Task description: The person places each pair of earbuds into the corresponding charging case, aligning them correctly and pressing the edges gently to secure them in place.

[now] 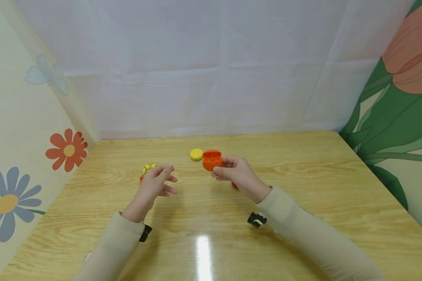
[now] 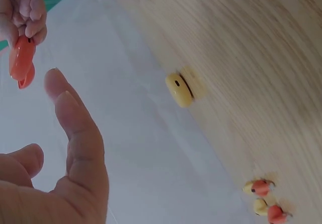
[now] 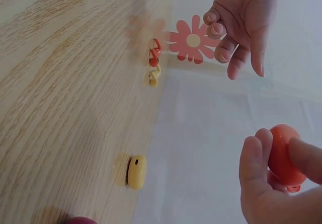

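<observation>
My right hand [image 1: 242, 176] holds an orange earbud case [image 1: 212, 164] above the table, its thumb in front and fingers behind. The case's lid stands up, and the inside looks orange. My left hand [image 1: 154, 182] is raised to the left of the case with fingers loosely extended and nothing in them. Behind that hand, yellow earbuds [image 1: 146, 168] lie on the table. Orange earbuds [image 2: 276, 215] lie beside them in the left wrist view, mostly hidden by the hand in the head view. A closed yellow earbud case [image 1: 196, 154] sits behind and left of the orange one.
A dark pink rounded object [image 3: 81, 220] lies on the wooden table [image 1: 302, 168], mostly hidden by my right hand in the head view. A white sheet [image 1: 218, 78] hangs behind the table. Flower-printed panels [image 1: 12, 203] stand at both sides.
</observation>
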A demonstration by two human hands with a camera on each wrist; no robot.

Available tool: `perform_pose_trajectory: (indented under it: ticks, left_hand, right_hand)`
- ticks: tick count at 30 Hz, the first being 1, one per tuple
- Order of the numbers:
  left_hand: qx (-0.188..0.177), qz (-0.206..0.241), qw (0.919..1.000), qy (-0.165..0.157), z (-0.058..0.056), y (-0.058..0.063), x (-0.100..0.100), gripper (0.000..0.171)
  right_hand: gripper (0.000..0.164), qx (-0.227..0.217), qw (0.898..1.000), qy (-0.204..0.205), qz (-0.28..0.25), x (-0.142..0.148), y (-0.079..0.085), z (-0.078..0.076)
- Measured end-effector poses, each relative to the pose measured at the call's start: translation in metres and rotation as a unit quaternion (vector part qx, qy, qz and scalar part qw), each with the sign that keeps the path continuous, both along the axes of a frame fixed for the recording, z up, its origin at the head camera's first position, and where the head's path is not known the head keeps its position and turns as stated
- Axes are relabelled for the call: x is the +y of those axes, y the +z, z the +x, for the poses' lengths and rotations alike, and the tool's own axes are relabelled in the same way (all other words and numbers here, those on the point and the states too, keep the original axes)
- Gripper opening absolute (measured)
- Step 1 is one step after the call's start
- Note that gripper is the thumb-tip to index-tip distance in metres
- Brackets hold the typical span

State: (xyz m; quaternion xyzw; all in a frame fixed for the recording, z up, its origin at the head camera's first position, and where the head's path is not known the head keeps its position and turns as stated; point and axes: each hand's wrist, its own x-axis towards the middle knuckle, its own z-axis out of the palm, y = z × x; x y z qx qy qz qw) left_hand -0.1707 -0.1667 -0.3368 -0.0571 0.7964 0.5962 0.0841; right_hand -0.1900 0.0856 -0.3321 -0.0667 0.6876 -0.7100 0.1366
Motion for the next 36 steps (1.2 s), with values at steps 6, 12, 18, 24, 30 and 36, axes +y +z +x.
perform_pose_trajectory:
  ticks: [6, 12, 18, 24, 30, 36]
  left_hand:
    - [-0.003, -0.019, 0.9998, 0.005, 0.006, 0.000, -0.012, 0.064]
    - [-0.010, -0.020, 0.9997, 0.013, 0.008, -0.001, -0.024, 0.061]
    - [-0.012, -0.027, 0.9994, 0.017, 0.009, 0.000, -0.035, 0.060]
    - [-0.019, -0.040, 0.9987, 0.024, 0.011, -0.001, -0.044, 0.061]
    - [-0.033, -0.038, 0.9983, 0.029, 0.011, -0.001, -0.053, 0.062]
    - [-0.046, -0.046, 0.9973, 0.033, 0.012, -0.007, -0.064, 0.061]
  right_hand:
    - [0.037, -0.009, 1.000, -0.002, 0.000, 0.000, 0.000, 0.000]
    - [0.036, -0.010, 1.000, -0.001, -0.002, -0.001, 0.001, 0.000]
    - [0.036, -0.012, 1.000, -0.002, -0.001, 0.000, 0.001, -0.001]
    - [0.036, -0.014, 1.000, -0.003, 0.000, 0.000, 0.001, -0.001]
    - [0.037, -0.010, 1.000, 0.003, -0.005, 0.001, 0.000, -0.002]
    - [0.037, -0.004, 1.000, 0.010, -0.008, 0.001, -0.001, -0.003]
